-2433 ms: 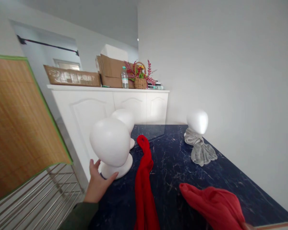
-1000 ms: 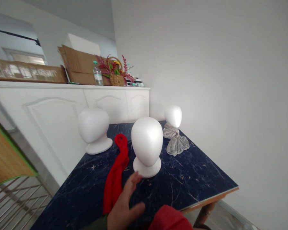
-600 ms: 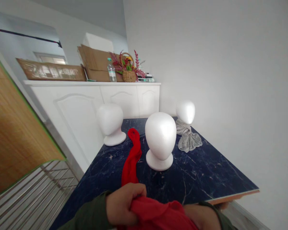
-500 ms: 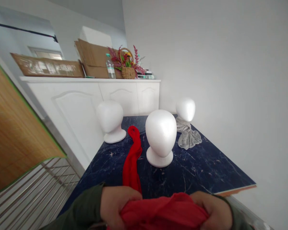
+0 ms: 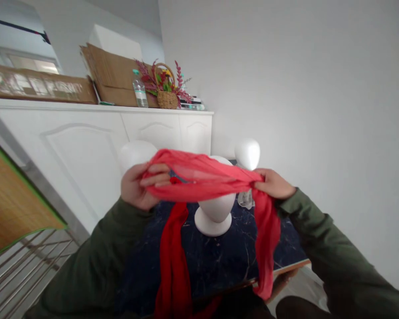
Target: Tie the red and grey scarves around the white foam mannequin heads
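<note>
A red scarf (image 5: 202, 191) is stretched between my two hands, in front of the middle white mannequin head (image 5: 216, 212) and hiding much of it. My left hand (image 5: 142, 186) is closed on the scarf's folded left end. At the other side my right hand (image 5: 275, 183) pinches the gathered cloth, and a loose end hangs below it past the table edge. A darker red length of cloth (image 5: 174, 248) lies along the table below my left hand; whether it joins the held scarf I cannot tell.
A white mannequin head (image 5: 136, 153) stands behind my left hand, another (image 5: 248, 153) at back right with a grey scarf (image 5: 246, 199). The dark blue marbled table (image 5: 219, 261) meets a white cabinet (image 5: 86, 133) bearing boxes, a bottle and a flower basket. A metal rack (image 5: 29, 261) is at left.
Both hands have risen from the near table edge, moving forward and apart. The bunched scarf is now spread between them, with an end hanging from the right hand. My view has shifted slightly right.
</note>
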`<state>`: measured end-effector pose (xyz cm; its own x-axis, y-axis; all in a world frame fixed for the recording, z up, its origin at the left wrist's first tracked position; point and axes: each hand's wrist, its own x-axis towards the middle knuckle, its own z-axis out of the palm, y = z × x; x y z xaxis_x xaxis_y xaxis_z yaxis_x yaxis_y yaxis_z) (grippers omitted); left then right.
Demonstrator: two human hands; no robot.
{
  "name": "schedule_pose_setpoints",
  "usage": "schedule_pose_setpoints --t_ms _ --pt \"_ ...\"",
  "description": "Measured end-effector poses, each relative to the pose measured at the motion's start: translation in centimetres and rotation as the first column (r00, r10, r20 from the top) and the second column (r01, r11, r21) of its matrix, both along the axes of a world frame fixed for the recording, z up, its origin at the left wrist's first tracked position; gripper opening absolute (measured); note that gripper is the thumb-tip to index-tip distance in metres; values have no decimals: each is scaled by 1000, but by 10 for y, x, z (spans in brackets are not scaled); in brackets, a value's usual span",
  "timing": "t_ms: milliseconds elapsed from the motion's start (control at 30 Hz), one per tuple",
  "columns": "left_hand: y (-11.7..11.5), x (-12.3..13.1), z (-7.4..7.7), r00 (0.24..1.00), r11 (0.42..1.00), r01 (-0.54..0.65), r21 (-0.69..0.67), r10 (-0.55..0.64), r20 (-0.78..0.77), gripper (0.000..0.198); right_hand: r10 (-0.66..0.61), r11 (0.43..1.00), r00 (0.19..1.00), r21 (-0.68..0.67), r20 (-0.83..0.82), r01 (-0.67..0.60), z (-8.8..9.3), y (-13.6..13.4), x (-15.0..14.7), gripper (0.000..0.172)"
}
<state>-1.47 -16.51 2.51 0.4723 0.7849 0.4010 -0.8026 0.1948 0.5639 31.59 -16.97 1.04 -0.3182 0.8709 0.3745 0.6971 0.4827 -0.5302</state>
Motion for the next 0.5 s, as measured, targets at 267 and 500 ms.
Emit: schedule_pose_setpoints --t_ms 267,500 --pt "142 30 21 923 886 -384 -261 365 -119 19 -462 884 886 91 26 458 1 125 -4 26" --pt "145 25 -62 888 858 -374 -353 221 -403 14 -316 903 939 -260 138 342 -92 120 -8 14"
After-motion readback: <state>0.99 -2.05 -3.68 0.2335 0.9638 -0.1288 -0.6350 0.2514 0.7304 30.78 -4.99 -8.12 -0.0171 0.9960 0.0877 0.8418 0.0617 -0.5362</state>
